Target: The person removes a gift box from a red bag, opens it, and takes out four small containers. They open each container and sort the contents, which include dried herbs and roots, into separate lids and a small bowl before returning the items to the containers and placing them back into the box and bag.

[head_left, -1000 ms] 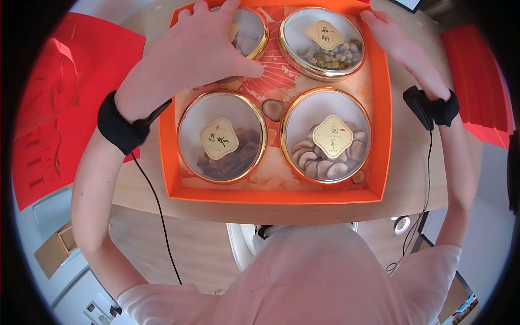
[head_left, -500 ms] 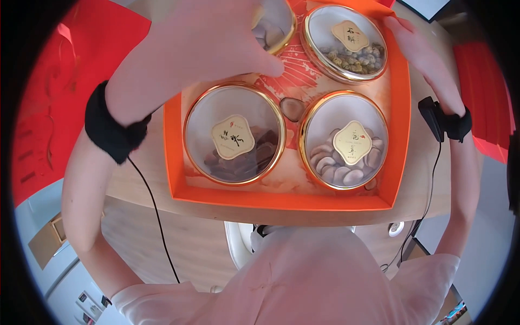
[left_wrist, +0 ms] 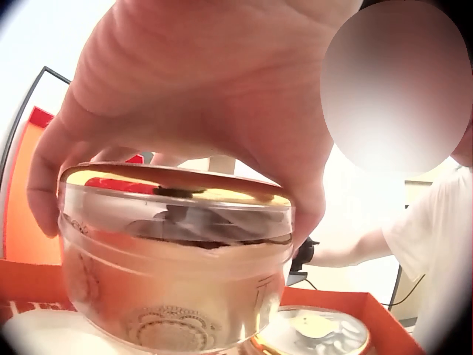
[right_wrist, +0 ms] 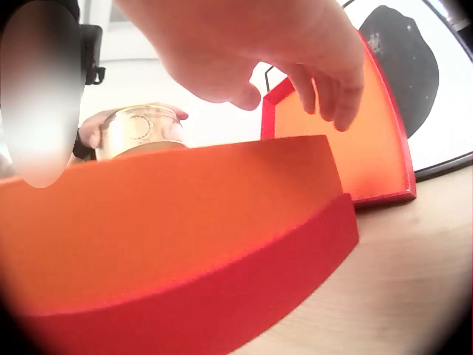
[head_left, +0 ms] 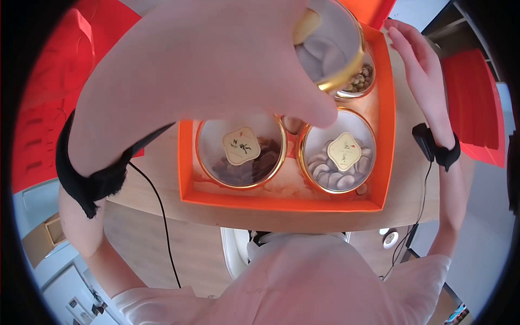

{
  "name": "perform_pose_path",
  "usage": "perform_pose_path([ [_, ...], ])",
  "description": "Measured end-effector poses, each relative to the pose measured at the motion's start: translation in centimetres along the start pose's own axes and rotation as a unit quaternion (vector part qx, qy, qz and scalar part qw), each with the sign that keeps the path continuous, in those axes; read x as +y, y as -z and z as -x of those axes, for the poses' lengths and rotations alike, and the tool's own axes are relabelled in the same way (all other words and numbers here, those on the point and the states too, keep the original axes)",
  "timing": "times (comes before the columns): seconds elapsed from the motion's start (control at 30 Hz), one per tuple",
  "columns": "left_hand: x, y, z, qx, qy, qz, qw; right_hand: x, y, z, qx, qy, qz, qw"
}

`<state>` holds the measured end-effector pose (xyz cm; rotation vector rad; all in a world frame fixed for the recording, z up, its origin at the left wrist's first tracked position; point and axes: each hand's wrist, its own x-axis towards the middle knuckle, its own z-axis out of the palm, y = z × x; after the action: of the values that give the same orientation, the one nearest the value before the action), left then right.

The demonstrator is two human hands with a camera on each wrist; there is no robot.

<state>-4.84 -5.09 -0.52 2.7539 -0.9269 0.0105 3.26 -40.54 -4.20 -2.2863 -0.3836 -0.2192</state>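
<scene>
In the head view my left hand (head_left: 244, 65) grips a clear round jar (head_left: 333, 51) with a gold-edged lid, raised above the orange box (head_left: 281, 203). The left wrist view shows fingers and thumb around opposite sides of this jar (left_wrist: 177, 274). Inside the box stand a jar of dark pieces (head_left: 265, 162), a jar of pale slices (head_left: 330, 176) and, partly hidden under the held jar, one with greenish pieces (head_left: 363, 81). My right hand (head_left: 422, 73) hovers, fingers loosely bent and holding nothing, beside the box's back right corner; in the right wrist view this hand (right_wrist: 288, 52) is above the rim.
Red bags (head_left: 40, 124) lie at the left, and a red folded item (head_left: 476, 103) stands at the right. Behind the box is an orange tray with red edges (right_wrist: 377, 166), near a black-framed white panel (right_wrist: 451, 140). Black cables hang from both wrists.
My left hand has lifted the back left jar out of its place and carried it up and to the right. My right hand has come away from the box's rim.
</scene>
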Motion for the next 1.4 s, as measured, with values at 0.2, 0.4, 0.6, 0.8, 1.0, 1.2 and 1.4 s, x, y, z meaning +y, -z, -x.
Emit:
perform_pose_path([
  [0.2, 1.3, 0.5, -1.2, -0.005, -0.023, 0.023, 0.999, -3.9, 0.6, 5.0, -0.202, -0.159, -0.558, 0.789],
  [0.4, 5.1, 1.5, -4.7, -0.021, -0.084, 0.035, 0.996, -6.3, -0.2, 8.6, -0.204, -0.228, -0.742, 0.596],
  [0.6, 8.8, 2.0, -9.0, -0.096, -0.099, 0.043, 0.989, -2.4, -0.4, 11.0, -0.328, -0.115, -0.810, 0.473],
  [0.8, 10.6, 2.4, -11.6, -0.163, -0.080, 0.072, 0.981, -1.6, 2.0, 13.4, -0.246, -0.211, -0.785, 0.528],
  [1.0, 11.6, 2.7, -13.4, -0.201, -0.055, 0.108, 0.972, 0.4, 4.4, 16.6, -0.219, -0.298, -0.691, 0.621],
  [1.2, 12.6, 3.2, -15.0, -0.216, -0.048, 0.133, 0.966, 3.6, 3.4, 16.6, -0.164, -0.311, -0.790, 0.503],
  [1.4, 15.4, 4.5, -17.1, -0.211, -0.055, 0.109, 0.970, 5.2, 4.1, 18.7, -0.167, -0.289, -0.757, 0.562],
])
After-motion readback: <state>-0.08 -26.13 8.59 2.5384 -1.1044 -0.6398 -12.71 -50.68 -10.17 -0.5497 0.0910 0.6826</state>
